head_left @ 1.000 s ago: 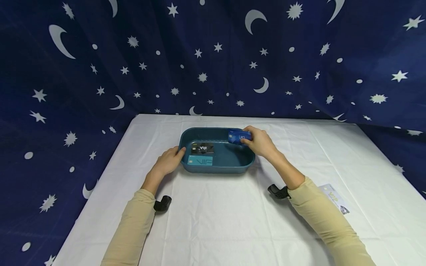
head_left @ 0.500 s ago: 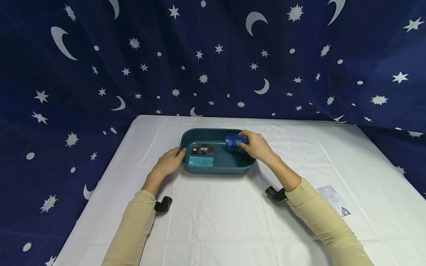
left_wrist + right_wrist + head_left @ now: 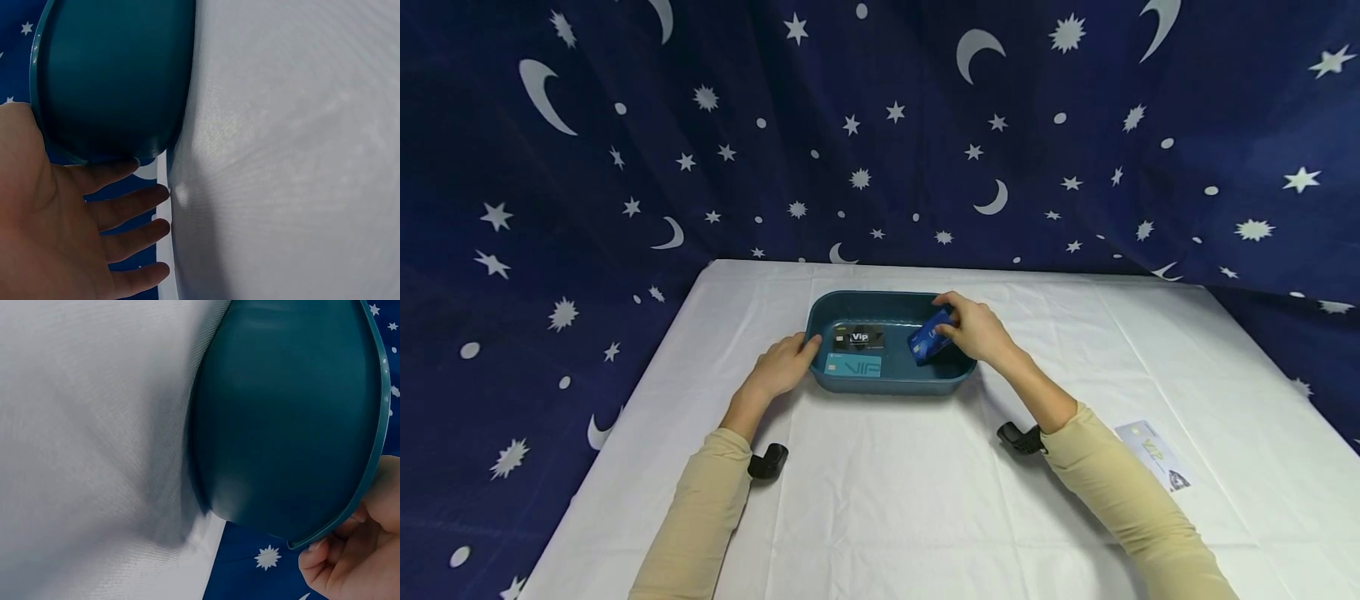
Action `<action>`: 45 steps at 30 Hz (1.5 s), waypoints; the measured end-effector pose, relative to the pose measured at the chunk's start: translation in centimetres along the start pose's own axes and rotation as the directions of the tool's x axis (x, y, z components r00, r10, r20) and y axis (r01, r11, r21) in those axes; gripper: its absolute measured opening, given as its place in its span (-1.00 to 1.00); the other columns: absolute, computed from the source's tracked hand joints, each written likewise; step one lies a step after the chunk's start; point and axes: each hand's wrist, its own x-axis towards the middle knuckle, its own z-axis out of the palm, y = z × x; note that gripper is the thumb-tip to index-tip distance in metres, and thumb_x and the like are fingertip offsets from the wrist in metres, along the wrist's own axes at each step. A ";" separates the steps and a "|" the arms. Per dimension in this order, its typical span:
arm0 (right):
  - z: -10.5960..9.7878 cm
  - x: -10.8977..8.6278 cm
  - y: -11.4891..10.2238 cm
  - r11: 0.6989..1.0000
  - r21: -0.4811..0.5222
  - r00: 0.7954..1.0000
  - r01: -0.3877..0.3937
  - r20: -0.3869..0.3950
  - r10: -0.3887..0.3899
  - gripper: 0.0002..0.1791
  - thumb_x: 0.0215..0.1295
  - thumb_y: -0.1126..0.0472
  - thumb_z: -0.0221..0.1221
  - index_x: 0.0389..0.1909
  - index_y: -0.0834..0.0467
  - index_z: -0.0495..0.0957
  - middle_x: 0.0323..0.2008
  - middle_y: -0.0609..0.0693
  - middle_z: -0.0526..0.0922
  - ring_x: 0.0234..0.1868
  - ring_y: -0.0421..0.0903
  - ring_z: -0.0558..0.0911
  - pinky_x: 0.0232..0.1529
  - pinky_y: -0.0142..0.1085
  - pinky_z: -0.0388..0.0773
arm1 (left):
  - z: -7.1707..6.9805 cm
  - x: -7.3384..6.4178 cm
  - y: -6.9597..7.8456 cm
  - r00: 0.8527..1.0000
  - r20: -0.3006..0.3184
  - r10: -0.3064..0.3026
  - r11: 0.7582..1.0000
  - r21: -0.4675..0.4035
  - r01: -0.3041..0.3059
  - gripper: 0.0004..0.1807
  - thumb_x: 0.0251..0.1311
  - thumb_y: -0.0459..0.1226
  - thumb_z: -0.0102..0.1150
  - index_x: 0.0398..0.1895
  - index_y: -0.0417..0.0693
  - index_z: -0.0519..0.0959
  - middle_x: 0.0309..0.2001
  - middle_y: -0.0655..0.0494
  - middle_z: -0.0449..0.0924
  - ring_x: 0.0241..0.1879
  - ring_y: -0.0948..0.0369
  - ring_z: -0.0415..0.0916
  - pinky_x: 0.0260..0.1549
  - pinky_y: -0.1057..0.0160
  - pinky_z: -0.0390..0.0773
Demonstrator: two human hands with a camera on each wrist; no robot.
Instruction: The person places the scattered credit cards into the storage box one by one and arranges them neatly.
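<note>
A blue-green plastic tub stands on the table. My left hand grips its left end, the thumb over the rim and fairly straight fingers along the outside, as the left wrist view shows. At the opposite end, my right hand reaches over the rim and pinches a blue VIP bank card, held tilted inside the tub. Whether that card touches the bottom I cannot tell. On the tub's floor at the left lie a black VIP card and, in front of it, a light-blue VIP card.
A silver-white VIP card lies on the white tablecloth, beside my right forearm. Black wrist cameras hang under both cuffs. Behind the table hangs a dark blue curtain with moons and stars.
My right hand has moved slightly left and down with the blue card, which has turned from level to slanted. The left hand keeps its place on the tub.
</note>
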 end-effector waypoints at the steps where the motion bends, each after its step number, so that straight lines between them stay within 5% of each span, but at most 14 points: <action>1: 0.0 0.0 0.0 1.000 -0.002 1.000 0.002 0.005 -0.002 -0.62 0.27 0.25 0.25 0.10 0.21 0.48 -0.38 0.11 0.61 -0.37 0.02 0.57 -0.34 -0.10 0.48 | 0.0 0.0 0.0 1.000 0.000 0.000 1.000 -0.001 0.000 -0.40 0.49 0.00 -0.39 0.21 -0.32 0.39 0.18 -0.29 0.41 0.20 -0.22 0.30 0.07 -0.28 0.22; 10: 0.1 -0.2 -0.3 0.999 -0.031 0.999 -0.013 0.034 0.014 -0.76 0.29 0.23 0.23 -0.07 0.23 0.61 -0.30 0.16 0.65 -0.27 0.05 0.61 -0.23 -0.05 0.50 | 0.0 0.0 -0.1 1.000 -0.003 0.006 1.000 -0.008 -0.006 -0.41 0.49 -0.01 -0.37 0.21 -0.31 0.40 0.18 -0.29 0.41 0.20 -0.21 0.30 0.07 -0.28 0.22; 25: 0.0 -0.4 -0.4 0.999 -0.035 0.996 0.020 0.086 -0.017 -0.46 0.13 0.08 0.38 0.05 0.32 0.55 -0.32 0.15 0.62 -0.32 0.01 0.57 -0.31 -0.14 0.50 | -0.1 -0.1 0.0 1.000 0.005 0.004 1.000 -0.006 -0.004 -0.39 0.49 0.00 -0.39 0.25 -0.32 0.36 0.20 -0.30 0.39 0.21 -0.22 0.28 0.08 -0.30 0.20; 45: 0.6 -0.7 -0.4 0.997 -0.082 0.994 0.011 0.109 -0.002 -0.43 0.08 0.13 0.41 0.10 0.26 0.52 -0.28 0.13 0.58 -0.31 0.02 0.55 -0.29 -0.09 0.48 | -0.1 -0.1 -0.1 1.000 0.011 -0.003 1.000 0.001 0.003 -0.38 0.49 0.00 -0.39 0.26 -0.34 0.34 0.22 -0.30 0.37 0.22 -0.23 0.26 0.10 -0.29 0.18</action>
